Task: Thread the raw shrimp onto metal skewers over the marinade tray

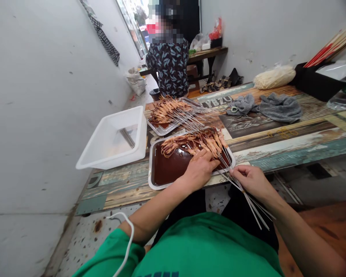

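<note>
A tray [152, 169] of dark brown sauce lies in front of me, with skewered meat [210, 140], stringy and orange-brown, along its far right side. My left hand [203, 167] reaches over the tray, its fingers closed on the near end of the meat; the fingertips are partly hidden. Beyond the tray's right corner, my right hand [250, 181] pinches a bundle of thin metal skewers [253, 207] whose free ends fan out toward my lap. Just behind, a second tray [163, 130] bears a heap of similar skewered meat [167, 109], its skewers pointing right.
A white plastic tub [109, 142] holding a metal object stands at left. Grey cloths [279, 107], a bagged bundle [273, 77] and a black box [314, 82] with red-tipped sticks lie at right. A person [170, 65] is beyond the table [118, 196]. A white cable [129, 238] crosses my left sleeve.
</note>
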### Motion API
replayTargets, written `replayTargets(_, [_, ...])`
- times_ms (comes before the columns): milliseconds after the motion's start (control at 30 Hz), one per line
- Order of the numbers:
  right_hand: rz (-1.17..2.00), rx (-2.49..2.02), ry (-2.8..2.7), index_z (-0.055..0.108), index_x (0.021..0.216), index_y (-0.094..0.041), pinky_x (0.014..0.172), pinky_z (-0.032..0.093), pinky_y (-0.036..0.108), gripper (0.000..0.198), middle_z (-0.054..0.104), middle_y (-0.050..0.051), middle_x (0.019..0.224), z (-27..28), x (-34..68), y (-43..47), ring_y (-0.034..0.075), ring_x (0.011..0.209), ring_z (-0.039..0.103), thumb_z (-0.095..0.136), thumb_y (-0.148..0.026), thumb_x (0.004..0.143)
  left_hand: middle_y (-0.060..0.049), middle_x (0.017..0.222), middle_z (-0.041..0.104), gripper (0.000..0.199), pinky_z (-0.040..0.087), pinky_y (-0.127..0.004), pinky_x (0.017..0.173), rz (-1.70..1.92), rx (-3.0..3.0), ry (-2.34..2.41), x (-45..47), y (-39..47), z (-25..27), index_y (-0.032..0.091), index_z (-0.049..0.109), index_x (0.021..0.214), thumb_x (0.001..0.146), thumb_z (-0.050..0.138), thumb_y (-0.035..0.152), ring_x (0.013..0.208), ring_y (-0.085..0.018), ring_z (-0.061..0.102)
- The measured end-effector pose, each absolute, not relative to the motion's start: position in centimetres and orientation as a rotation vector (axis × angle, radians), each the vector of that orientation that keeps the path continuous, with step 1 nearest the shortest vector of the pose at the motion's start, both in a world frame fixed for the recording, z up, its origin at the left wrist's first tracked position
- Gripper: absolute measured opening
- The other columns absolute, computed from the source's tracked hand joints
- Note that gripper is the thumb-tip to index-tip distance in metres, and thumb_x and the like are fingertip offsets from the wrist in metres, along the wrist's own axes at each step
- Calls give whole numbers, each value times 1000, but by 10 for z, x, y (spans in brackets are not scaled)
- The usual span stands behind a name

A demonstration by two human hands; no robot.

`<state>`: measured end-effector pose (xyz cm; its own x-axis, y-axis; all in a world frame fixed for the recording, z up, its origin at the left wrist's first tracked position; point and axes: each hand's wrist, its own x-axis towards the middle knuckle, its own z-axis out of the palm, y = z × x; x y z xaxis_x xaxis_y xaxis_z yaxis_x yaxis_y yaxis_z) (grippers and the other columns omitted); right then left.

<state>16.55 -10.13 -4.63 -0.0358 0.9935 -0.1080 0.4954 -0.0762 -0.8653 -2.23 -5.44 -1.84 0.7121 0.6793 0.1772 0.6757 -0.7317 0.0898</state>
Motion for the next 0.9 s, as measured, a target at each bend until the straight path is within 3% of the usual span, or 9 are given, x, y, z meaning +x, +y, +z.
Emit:
replayTargets(200, [1033, -1650, -1495, 60, 60, -14, 51, 32, 22, 32, 51, 0, 53, -45, 163, -101, 11, 53, 43, 49, -41, 72, -7, 93, 53, 30, 38, -33, 85, 302, 2865, 1138, -22, -53, -20, 21, 62, 105, 88, 37, 20, 91, -19, 43])
replayTargets(333, [1021, -1650, -1552, 56, 54, -15, 51, 31, 22, 28, 48, -2, 51, -47, 164, -100, 10, 52, 41, 49, -37, 70, -8, 99, 53, 34, 38, -33, 87, 331, 2870, 1099, -19, -51, -24, 22, 57, 115, 89, 35, 20, 93, -19, 44])
replayTargets(467, [1037, -1659, -1567, 58, 57, -15, 50, 31, 22, 26, 47, -3, 50, -49, 165, -99, 10, 51, 40, 48, -35, 70, -8, 97, 53, 32, 39, -34, 84, 281, 2894, 1089, -15, -49, -24, 22, 59, 110, 88, 36, 20, 93, -20, 44])
replayTargets(900, [1002, -1649, -1495, 46, 49, -17, 46, 26, 22, 30, 36, -4, 47, -52, 165, -101, 8, 48, 33, 47, -38, 71, -8, 103, 53, 31, 38, -35, 90, 179, 2969, 1040, -18, -43, -17, 21, 56, 110, 86, 38, 16, 103, -21, 42])
